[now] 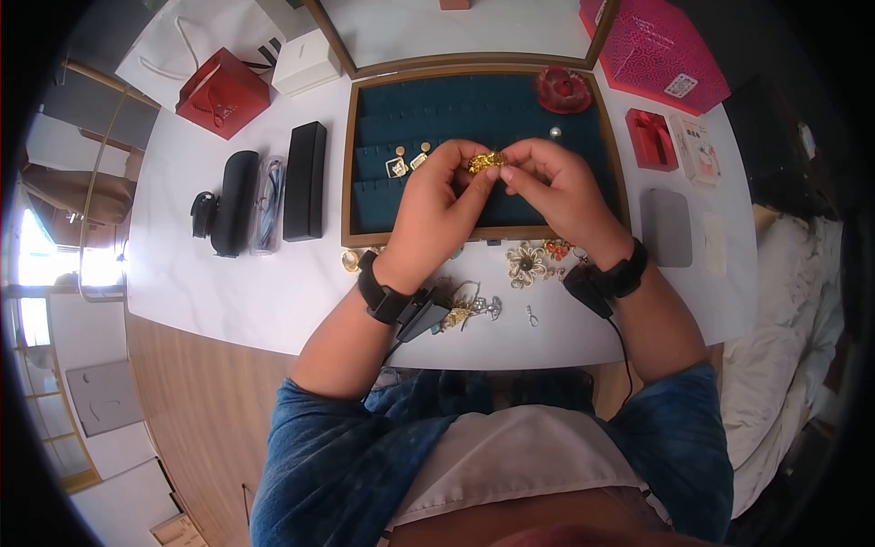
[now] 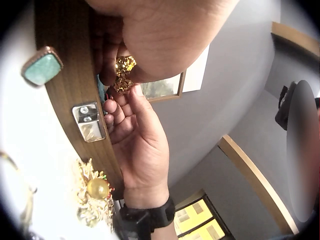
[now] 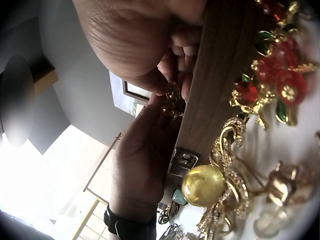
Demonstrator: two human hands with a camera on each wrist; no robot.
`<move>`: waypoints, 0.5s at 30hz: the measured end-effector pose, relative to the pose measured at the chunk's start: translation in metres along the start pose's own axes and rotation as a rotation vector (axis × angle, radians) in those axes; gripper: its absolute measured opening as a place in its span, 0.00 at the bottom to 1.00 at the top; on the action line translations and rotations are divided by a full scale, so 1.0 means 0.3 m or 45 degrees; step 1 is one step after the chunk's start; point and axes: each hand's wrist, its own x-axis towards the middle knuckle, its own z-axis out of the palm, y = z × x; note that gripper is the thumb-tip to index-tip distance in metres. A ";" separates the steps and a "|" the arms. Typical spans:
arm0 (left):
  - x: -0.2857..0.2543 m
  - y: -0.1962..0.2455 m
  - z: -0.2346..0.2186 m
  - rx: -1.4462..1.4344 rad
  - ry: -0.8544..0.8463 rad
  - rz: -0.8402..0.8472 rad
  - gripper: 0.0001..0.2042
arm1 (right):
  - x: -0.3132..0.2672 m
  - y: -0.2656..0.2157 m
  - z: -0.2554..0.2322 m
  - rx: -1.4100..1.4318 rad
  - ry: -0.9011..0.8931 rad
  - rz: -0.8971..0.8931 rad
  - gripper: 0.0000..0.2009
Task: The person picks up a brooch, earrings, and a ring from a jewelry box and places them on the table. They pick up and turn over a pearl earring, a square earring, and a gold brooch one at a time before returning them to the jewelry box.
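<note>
Over the open jewelry case [image 1: 350,182] with its dark teal lining, both hands meet at a shiny gold, crinkled piece of jewelry [image 1: 486,162]. The left hand [image 1: 430,202] pinches its left side between thumb and fingers. From the other side, the thumb and fingertips of the right hand [image 1: 567,190] pinch its right edge. Fingers partly cover the piece in both wrist views, and its exact kind cannot be told. Two pairs of gold earrings [image 1: 397,168] sit in the lining to the left. A pearl piece [image 1: 556,132] and a red flower-shaped dish [image 1: 563,89] lie at the right.
Along the case's front edge lie a flower brooch [image 1: 526,264], a red-beaded piece [image 3: 280,75], a turquoise ring [image 2: 43,67] and tangled jewelry [image 1: 465,310]. Black cases [image 1: 304,180] stand left. Red [image 1: 651,139] and pink boxes [image 1: 652,50] are right, a red bag [image 1: 224,93] back left.
</note>
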 end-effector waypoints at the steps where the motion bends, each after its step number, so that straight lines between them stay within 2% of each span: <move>1: 0.000 0.001 0.000 -0.002 -0.003 -0.002 0.08 | 0.000 0.002 0.000 0.000 0.001 -0.001 0.09; 15: -0.001 -0.002 0.001 -0.023 -0.008 -0.018 0.07 | -0.002 0.000 0.002 0.025 0.005 0.012 0.09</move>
